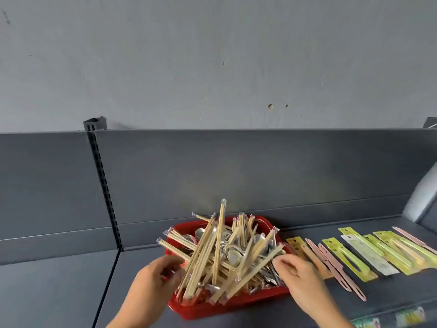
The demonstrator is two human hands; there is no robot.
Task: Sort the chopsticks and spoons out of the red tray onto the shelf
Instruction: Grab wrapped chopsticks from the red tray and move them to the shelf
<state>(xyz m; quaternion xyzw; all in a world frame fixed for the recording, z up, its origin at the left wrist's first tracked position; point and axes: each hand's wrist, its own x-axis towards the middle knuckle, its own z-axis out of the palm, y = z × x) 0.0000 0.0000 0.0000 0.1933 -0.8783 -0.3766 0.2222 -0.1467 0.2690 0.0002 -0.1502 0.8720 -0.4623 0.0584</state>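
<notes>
A red tray (236,306) stands on the dark grey shelf (59,287), heaped with wrapped wooden chopsticks (218,245) lying crisscross over metal spoons (233,255). My left hand (153,282) is at the tray's left edge, fingers curled beside the chopstick ends; whether it grips any is unclear. My right hand (299,278) rests at the tray's right edge, fingers bent onto the ends of chopsticks there. Both hands are blurred.
To the right of the tray lie several packaged utensils: yellow-green cards (350,259), pink knife-like pieces (331,263) and a white pack (369,254). A slotted upright post (104,185) divides the shelf's back panel. A grey wall stands behind.
</notes>
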